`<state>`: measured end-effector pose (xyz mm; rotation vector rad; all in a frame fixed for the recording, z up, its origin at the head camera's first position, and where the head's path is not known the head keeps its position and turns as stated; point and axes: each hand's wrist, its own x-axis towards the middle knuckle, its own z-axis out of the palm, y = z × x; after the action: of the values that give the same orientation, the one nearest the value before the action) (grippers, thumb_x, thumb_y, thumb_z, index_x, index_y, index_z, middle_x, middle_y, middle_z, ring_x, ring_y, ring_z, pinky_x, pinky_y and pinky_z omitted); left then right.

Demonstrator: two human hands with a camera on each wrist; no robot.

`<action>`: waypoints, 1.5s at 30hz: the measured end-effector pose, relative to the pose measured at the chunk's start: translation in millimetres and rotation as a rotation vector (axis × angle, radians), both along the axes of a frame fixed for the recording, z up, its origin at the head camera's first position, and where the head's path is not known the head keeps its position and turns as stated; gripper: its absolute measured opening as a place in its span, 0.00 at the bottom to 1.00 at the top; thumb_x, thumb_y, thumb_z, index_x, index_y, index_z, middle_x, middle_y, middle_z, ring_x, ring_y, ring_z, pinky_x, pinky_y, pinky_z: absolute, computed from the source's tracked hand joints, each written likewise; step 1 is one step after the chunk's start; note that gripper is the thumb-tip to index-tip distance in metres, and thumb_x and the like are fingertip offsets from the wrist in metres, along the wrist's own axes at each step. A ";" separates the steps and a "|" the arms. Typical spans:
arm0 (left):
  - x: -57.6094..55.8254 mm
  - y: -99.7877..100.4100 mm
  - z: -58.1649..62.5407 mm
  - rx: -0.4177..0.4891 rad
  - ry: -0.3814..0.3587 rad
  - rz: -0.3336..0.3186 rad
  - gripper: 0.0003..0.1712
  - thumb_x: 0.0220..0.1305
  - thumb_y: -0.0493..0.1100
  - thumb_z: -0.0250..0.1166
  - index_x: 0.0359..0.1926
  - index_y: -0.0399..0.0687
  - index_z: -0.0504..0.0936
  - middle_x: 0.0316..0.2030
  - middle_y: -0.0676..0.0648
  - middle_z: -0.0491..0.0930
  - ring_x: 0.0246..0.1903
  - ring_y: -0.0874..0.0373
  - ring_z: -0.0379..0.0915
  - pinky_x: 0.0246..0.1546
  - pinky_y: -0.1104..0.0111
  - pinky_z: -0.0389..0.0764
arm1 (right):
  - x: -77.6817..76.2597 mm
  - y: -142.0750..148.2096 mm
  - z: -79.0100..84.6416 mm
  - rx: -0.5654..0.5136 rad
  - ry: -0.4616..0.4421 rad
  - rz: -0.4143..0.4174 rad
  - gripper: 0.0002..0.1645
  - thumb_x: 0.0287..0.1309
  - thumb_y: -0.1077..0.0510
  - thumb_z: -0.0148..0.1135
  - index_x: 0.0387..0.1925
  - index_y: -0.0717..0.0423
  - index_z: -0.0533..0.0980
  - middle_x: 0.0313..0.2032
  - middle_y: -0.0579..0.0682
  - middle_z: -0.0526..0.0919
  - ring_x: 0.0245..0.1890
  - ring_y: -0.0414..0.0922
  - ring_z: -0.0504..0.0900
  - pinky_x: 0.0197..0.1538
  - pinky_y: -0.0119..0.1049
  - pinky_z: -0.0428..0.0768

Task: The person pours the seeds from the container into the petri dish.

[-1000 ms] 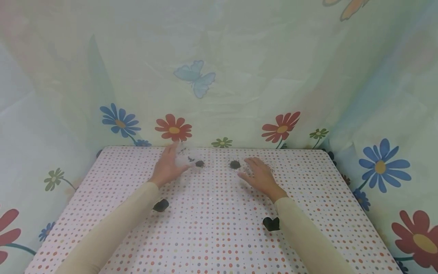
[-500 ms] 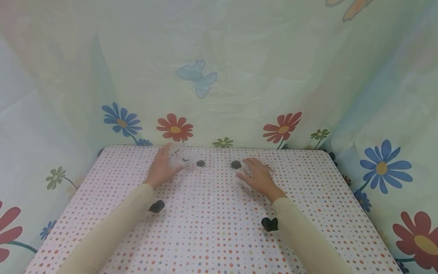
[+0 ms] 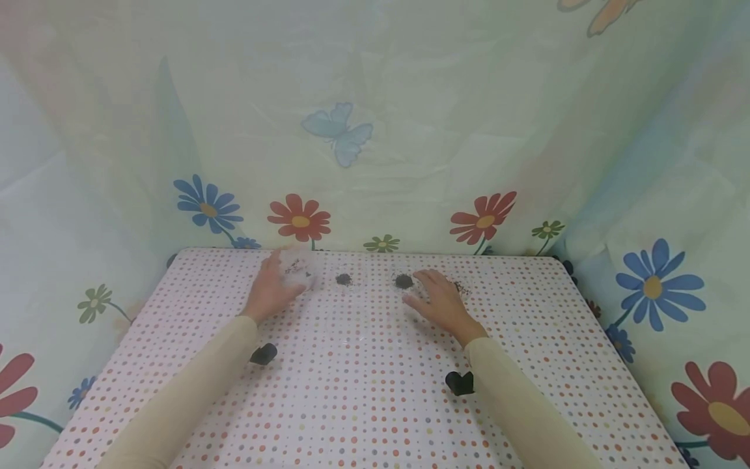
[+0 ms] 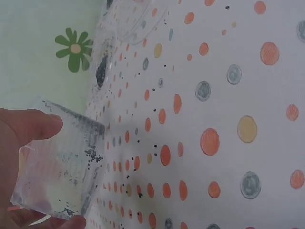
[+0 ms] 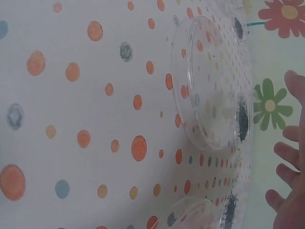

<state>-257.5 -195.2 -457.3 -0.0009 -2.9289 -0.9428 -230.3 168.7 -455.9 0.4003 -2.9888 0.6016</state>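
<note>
My left hand [image 3: 271, 290] grips a clear, square, shallow plastic box [image 4: 62, 162] with black grains scattered inside it, thumb on one side and fingertips on the other. In the head view this box stands over the back left of the table. My right hand [image 3: 439, 301], its fingers spread and slightly bent, holds nothing and is nearest to a dark pile of grains [image 3: 404, 281]. Clear plastic surrounds that pile in the right wrist view. A second dark pile [image 3: 344, 279] lies between the hands, and more grains [image 3: 459, 286] show just beyond the right hand.
A clear round dish [image 5: 209, 90] lies on the dotted tabletop [image 3: 363, 404], with part of another clear round dish [image 5: 193, 212] near it. Loose black specks dot the surface in the left wrist view. A flowered backdrop [image 3: 410, 182] rises behind the table's back edge.
My left hand has moved left and slightly nearer, carrying the clear box away from the middle pile. The right hand has barely shifted, a little to the left.
</note>
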 end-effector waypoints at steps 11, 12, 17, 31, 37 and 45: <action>1.4 -5.5 -2.8 0.001 -0.092 0.036 0.58 0.52 0.56 0.64 0.71 0.49 0.33 0.66 0.36 0.52 0.64 0.39 0.54 0.62 0.47 0.61 | -0.7 -1.8 0.4 0.007 0.007 0.010 0.41 0.56 0.34 0.50 0.64 0.54 0.62 0.64 0.56 0.63 0.67 0.54 0.57 0.66 0.59 0.57; 1.3 -6.2 -3.8 0.004 -0.109 0.038 0.59 0.53 0.56 0.64 0.71 0.48 0.32 0.67 0.36 0.51 0.65 0.39 0.52 0.63 0.46 0.60 | -0.9 -1.9 0.2 0.008 0.005 0.008 0.41 0.56 0.34 0.50 0.64 0.54 0.62 0.64 0.56 0.63 0.67 0.54 0.57 0.66 0.59 0.57; -0.2 -10.0 -9.6 0.014 -0.173 0.047 0.61 0.54 0.58 0.63 0.70 0.48 0.27 0.68 0.35 0.47 0.67 0.38 0.48 0.64 0.46 0.57 | -2.9 -3.4 -2.9 -0.002 -0.015 0.006 0.41 0.56 0.34 0.51 0.64 0.53 0.61 0.65 0.56 0.62 0.67 0.54 0.56 0.65 0.60 0.57; -3.2 -10.1 -14.2 -0.002 -0.157 0.043 0.64 0.52 0.62 0.63 0.70 0.50 0.25 0.68 0.34 0.47 0.66 0.37 0.49 0.63 0.45 0.58 | -4.4 -6.2 -8.8 -0.002 -0.037 -0.005 0.42 0.57 0.34 0.50 0.65 0.54 0.60 0.66 0.57 0.61 0.68 0.55 0.55 0.67 0.59 0.56; -0.8 -10.2 -11.1 -0.008 -0.134 0.052 0.64 0.50 0.63 0.64 0.70 0.54 0.26 0.70 0.37 0.39 0.66 0.37 0.48 0.62 0.44 0.59 | -5.6 -6.5 -10.1 -0.004 -0.034 0.011 0.42 0.57 0.33 0.49 0.65 0.54 0.59 0.66 0.56 0.60 0.68 0.55 0.55 0.67 0.59 0.55; 6.4 -8.9 -0.7 -0.040 -0.094 0.026 0.62 0.51 0.64 0.63 0.71 0.54 0.29 0.70 0.38 0.39 0.68 0.38 0.45 0.63 0.43 0.58 | -5.8 -7.2 -8.6 -0.002 -0.052 0.013 0.42 0.56 0.33 0.49 0.65 0.53 0.60 0.66 0.55 0.61 0.68 0.54 0.55 0.67 0.58 0.56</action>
<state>-251.1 -204.1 -458.0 0.0814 -3.0251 -0.9048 -236.1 161.5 -464.6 0.4099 -3.0370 0.6254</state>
